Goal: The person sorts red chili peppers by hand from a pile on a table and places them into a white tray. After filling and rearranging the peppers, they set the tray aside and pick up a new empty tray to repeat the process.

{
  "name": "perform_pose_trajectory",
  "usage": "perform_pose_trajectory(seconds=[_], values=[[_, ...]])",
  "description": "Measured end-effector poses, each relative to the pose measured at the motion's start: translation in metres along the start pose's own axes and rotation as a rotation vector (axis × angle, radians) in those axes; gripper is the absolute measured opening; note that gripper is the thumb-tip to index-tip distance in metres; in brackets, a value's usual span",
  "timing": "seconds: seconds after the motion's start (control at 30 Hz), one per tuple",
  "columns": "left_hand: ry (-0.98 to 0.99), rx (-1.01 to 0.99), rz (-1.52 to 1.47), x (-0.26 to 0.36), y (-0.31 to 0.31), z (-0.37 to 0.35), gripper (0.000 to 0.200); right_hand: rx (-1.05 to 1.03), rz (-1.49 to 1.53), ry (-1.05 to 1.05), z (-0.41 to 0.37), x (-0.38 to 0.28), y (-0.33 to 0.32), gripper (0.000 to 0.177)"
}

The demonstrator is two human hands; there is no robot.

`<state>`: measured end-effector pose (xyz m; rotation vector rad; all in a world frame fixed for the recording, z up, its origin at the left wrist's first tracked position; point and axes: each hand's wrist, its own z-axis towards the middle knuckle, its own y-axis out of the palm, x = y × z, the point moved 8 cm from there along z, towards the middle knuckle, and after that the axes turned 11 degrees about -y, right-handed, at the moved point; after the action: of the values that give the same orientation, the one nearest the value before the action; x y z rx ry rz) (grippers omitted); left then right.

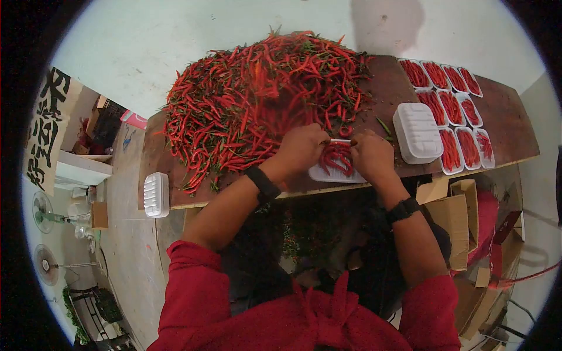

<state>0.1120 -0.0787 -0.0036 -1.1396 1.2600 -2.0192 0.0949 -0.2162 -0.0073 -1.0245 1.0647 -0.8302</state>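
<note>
A white foam tray lies at the table's front edge, with red chili peppers in it. My left hand is at the tray's far left corner, its fingers curled together over the rim. Across from it, my right hand has closed fingers by the far right corner. What either hand pinches is hidden by the fingers. Just beyond both hands rises a large heap of red chili peppers with green stems.
A stack of upturned white trays stands to the right, a smaller stack at the left edge. Several filled chili trays sit in rows on the brown table. Below right are open cardboard boxes.
</note>
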Motion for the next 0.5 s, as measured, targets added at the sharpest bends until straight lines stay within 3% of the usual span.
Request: perform_pose_trajectory(seconds=[0.5], values=[[-0.042,0.088,-0.045,-0.013,-0.038,-0.014,0.012,0.084,0.012,-0.139,0.011,-0.026,-0.003,0.018]])
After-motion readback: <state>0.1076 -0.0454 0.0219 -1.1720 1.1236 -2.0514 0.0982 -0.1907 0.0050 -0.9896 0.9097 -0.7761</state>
